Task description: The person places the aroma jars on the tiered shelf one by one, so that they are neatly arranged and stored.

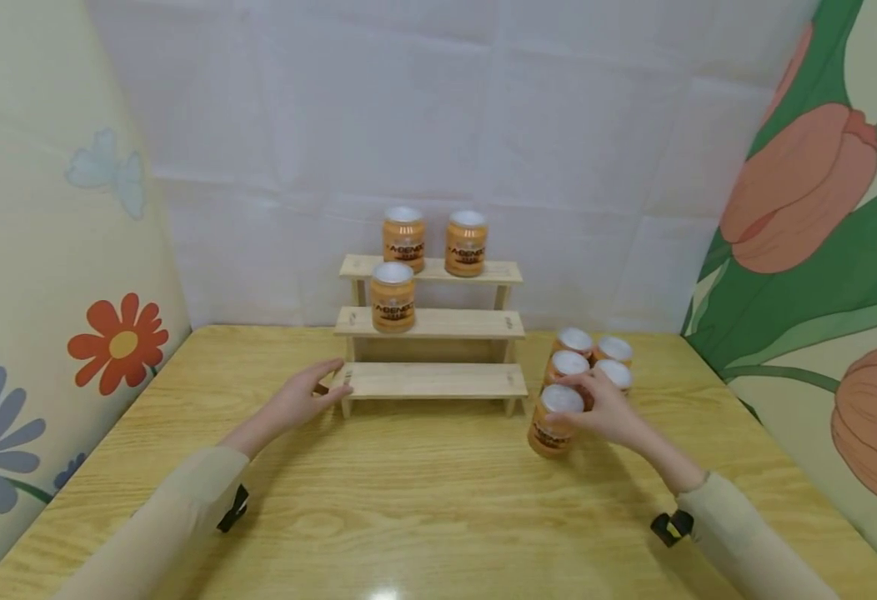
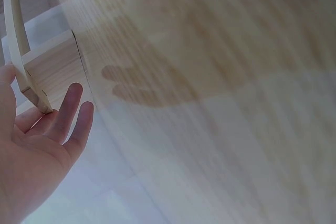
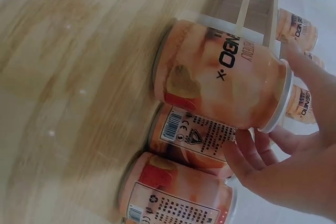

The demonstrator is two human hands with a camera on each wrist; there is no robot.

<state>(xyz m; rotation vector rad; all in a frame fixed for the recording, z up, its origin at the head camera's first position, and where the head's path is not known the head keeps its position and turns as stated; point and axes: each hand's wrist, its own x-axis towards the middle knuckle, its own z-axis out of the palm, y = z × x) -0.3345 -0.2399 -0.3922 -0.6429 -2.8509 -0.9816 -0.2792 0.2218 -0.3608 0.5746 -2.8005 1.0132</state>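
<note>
A three-step wooden display shelf (image 1: 434,379) stands mid-table. My left hand (image 1: 307,398) pinches the left end of its lowest board (image 2: 35,90), thumb on one side and fingertips on the other, with two fingers held out straight. On the right, my right hand (image 1: 605,408) grips an orange can (image 1: 551,435) near its silver top, thumb on one side and fingers on the other. That can (image 3: 210,72) is at the front of a cluster of similar cans (image 3: 173,187). Whether its base touches the table cannot be told.
Two orange cans (image 1: 466,246) stand on the top step, and one can (image 1: 393,300) stands at the left of the middle step. Behind the shelf hangs a white cloth (image 1: 438,125). Flower-printed panels (image 1: 806,250) flank the wooden table (image 1: 408,517).
</note>
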